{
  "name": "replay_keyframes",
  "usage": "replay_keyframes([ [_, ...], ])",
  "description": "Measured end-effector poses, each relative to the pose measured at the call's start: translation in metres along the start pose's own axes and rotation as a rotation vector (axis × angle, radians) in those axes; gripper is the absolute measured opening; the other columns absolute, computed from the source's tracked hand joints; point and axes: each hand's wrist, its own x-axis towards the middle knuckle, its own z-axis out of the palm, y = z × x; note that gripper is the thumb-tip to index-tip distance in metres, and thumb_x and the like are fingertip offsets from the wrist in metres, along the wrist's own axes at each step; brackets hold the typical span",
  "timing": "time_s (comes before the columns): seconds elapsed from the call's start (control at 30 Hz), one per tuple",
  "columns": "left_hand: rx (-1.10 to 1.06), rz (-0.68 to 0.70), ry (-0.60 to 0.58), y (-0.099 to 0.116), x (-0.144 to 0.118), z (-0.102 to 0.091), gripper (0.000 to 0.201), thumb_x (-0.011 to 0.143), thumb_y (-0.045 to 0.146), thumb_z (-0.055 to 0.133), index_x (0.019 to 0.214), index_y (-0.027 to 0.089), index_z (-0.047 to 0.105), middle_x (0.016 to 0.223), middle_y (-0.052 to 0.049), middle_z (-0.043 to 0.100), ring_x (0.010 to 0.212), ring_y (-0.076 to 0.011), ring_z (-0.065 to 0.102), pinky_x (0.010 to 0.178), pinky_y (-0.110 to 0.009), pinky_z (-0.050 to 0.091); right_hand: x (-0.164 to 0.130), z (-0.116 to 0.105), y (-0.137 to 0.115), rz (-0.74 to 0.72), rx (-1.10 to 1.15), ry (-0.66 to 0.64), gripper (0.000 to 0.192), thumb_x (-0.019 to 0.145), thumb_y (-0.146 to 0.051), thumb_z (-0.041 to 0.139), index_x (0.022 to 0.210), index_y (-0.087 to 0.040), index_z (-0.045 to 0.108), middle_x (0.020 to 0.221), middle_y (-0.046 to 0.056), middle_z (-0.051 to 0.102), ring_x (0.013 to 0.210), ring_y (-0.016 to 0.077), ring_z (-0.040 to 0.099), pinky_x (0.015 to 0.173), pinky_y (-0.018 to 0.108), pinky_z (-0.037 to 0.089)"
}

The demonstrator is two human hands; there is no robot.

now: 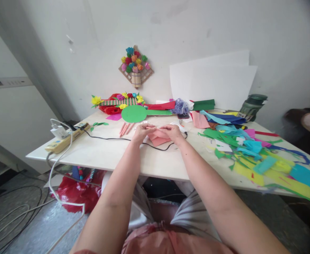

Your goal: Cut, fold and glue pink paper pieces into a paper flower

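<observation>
Both of my hands pinch the upper edge of a piece of salmon-pink paper [158,138] just above the table. My left hand [143,132] grips its left side, my right hand [172,132] its right side, with fingertips close together. Fingers hide part of the edge. Left of my left hand lie several thin pink paper rolls [126,129]. Behind the hands is a green paper shape [134,113] with a round body and a long strip to its right. A black cable [109,138] runs across the table and under the pink paper.
Coloured paper scraps [250,148] spread over the right side, with a dark green bottle [252,107] behind. A power strip [66,138] with a white charger [59,132] sits at the left edge. A flower-decorated bamboo piece [119,102] lies at the back; another flower ornament [136,67] hangs on the wall.
</observation>
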Motion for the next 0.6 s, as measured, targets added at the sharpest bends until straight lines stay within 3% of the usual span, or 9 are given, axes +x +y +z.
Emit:
replay_keyframes([
  [0.13, -0.008, 0.005, 0.001, -0.0005, 0.0004, -0.0009, 0.032, 0.053, 0.034, 0.081, 0.078, 0.015, 0.073, 0.072, -0.005, 0.067, 0.066, -0.0153, 0.059, 0.065, -0.028, 0.043, 0.0008, -0.0011, 0.0033, -0.021, -0.031, 0.015, 0.015, 0.06, -0.037, 0.072, 0.062, -0.023, 0.071, 0.068, 0.001, 0.07, 0.073, 0.0207, 0.063, 0.073, 0.034, 0.047],
  [0.3, -0.019, 0.014, -0.012, -0.0013, 0.0019, -0.001, 0.028, 0.053, 0.038, 0.08, 0.064, 0.014, 0.07, 0.061, -0.003, 0.064, 0.058, -0.0125, 0.055, 0.059, -0.026, 0.042, 0.0014, -0.0016, 0.0043, -0.016, -0.053, 0.043, 0.015, 0.059, -0.037, 0.072, 0.062, -0.023, 0.071, 0.067, 0.001, 0.07, 0.073, 0.0214, 0.064, 0.074, 0.034, 0.048],
  [0.47, -0.007, 0.02, -0.004, -0.0022, 0.002, -0.0007, 0.029, 0.051, 0.039, 0.081, 0.061, 0.015, 0.069, 0.057, -0.002, 0.062, 0.055, -0.0114, 0.053, 0.055, -0.024, 0.041, 0.0009, -0.0007, 0.0019, -0.05, -0.038, -0.038, 0.012, 0.061, -0.034, 0.072, 0.068, -0.025, 0.074, 0.076, 0.001, 0.073, 0.081, 0.0229, 0.066, 0.081, 0.036, 0.049],
  [0.6, 0.024, 0.004, -0.019, -0.0023, 0.0009, -0.0003, 0.032, 0.05, 0.039, 0.082, 0.071, 0.015, 0.073, 0.064, -0.004, 0.066, 0.06, -0.0141, 0.057, 0.06, -0.026, 0.044, 0.0006, -0.0013, 0.0025, -0.064, -0.038, -0.055, 0.009, 0.062, -0.033, 0.071, 0.067, -0.026, 0.074, 0.075, 0.002, 0.073, 0.08, 0.0237, 0.068, 0.082, 0.037, 0.049],
])
